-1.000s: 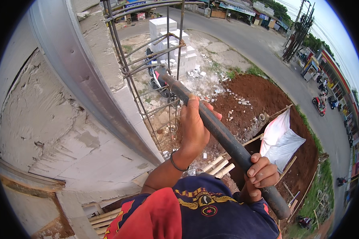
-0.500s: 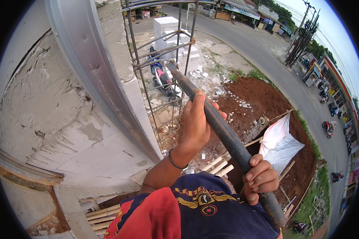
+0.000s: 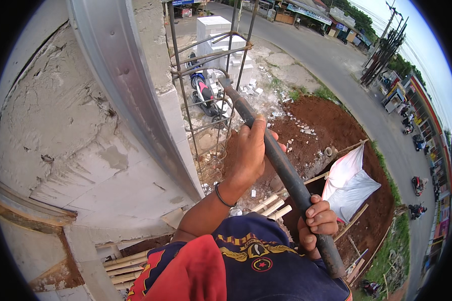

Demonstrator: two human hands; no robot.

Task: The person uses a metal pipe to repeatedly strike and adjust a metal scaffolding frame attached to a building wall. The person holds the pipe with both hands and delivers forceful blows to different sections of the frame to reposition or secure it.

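Note:
My left hand (image 3: 254, 150) is closed around the upper middle of a long, dark steel pipe (image 3: 285, 169), thumb along its top. My right hand (image 3: 317, 226) grips the pipe near its lower end, fingers wrapped over it. The pipe slants up to a narrower tip (image 3: 225, 81), which sits at a bent horizontal bar on a vertical rebar cage (image 3: 181, 103); whether it is hooked on the bar I cannot tell. The cage stands beside a block wall edge with a long grey metal channel (image 3: 130, 100).
I am high above red soil (image 3: 306, 110), a pit with a white sheet (image 3: 346, 195), bamboo poles (image 3: 125, 271), stacked white blocks (image 3: 211, 27) and a parked scooter (image 3: 201, 93). A road (image 3: 336, 75) with motorbikes, shops and utility poles curves past on the right.
The pipe's tip has moved right in view and its lower end left, so it slants more steeply, both hands still on it. The view has shifted slightly; motorbikes have moved along the road.

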